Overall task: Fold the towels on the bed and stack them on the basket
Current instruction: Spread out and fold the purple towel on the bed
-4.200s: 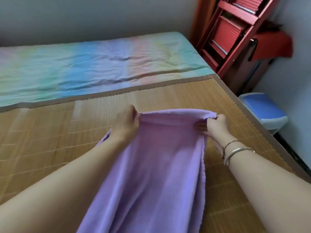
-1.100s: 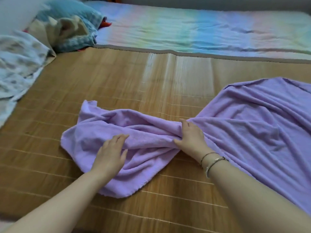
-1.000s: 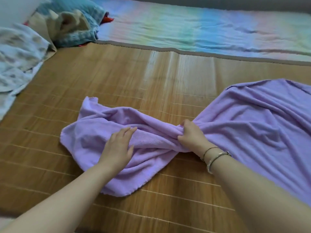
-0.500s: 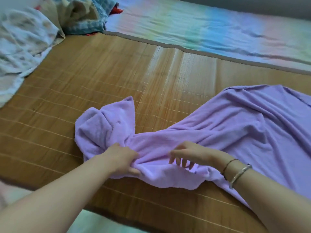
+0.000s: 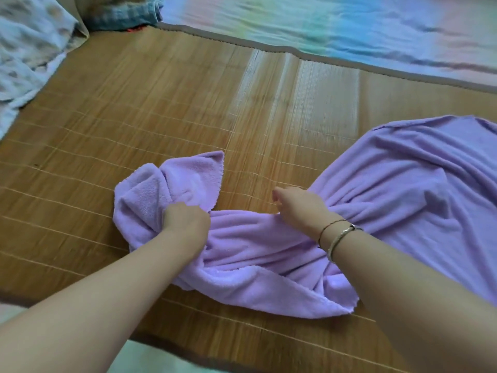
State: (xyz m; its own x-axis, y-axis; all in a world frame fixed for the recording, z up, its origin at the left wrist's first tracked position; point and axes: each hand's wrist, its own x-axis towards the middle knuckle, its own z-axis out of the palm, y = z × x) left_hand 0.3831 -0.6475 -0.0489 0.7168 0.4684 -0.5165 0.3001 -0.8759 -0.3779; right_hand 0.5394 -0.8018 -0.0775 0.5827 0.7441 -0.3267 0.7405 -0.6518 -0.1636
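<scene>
A large lilac towel point(image 5: 403, 184) lies crumpled across the bamboo mat point(image 5: 161, 103) on the bed, spread wide at the right and bunched at the left. My left hand point(image 5: 185, 219) grips the bunched left end, fingers curled into the cloth. My right hand point(image 5: 301, 208), with bracelets on the wrist, rests on the towel's gathered middle with fingers curled down at its far edge; the fingertips are hidden. No basket is in view.
A pale patterned cloth point(image 5: 24, 49) lies at the far left, and a blue checked cloth point(image 5: 126, 12) at the top left. A pastel rainbow sheet point(image 5: 349, 28) covers the bed beyond the mat. The mat's near edge runs along the bottom.
Since the earliest frame the towel was laid on the mat. In the last half second my left hand gathered the left end tighter and my right hand moved up to the towel's far edge.
</scene>
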